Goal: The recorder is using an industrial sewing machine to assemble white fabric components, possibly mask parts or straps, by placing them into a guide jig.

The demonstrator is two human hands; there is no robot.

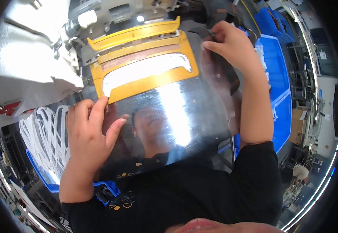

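Desk: a smooth, mirror-bright metal surface [211, 116] is spread across the centre, lightly scratched, with reflections and a long white glare.
Machine body: a pale, glossy housing [17, 58] is seen toward 10 o'clock, partly washed out by light.
Blue bins: hard-walled containers [277, 73] are ranged toward 2 o'clock, white material lying along the near one's inner side.
White strips: a loose, looped bundle of narrow bands [44, 132] is heaped toward 9 o'clock, just beyond the left hand.
Yellow plate: a flat, thin, round-cornered panel [153, 87] is laid on the desk toward 11 o'clock; its long axis is run from between 8 and 9 to between 2 and 3 o'clock.
Right hand: it [231, 44] is raised between 1 and 2 o'clock beside a dark machine part; thumb and fingertips are parted, but whether anything dark is held in the grip cannot be told.
Left hand: it [91, 128] is placed toward 9 o'clock; the plate's near-left corner is touched by a fingertip, the grip unclosed, thumb held apart.
Curved cutout: a bright white band [145, 70] is framed within the plate, both ends bent toward 6 o'clock; material or glare cannot be told.
Yellow bar: a raised, lipped strip [134, 34] is set beyond the plate, nearly parallel.
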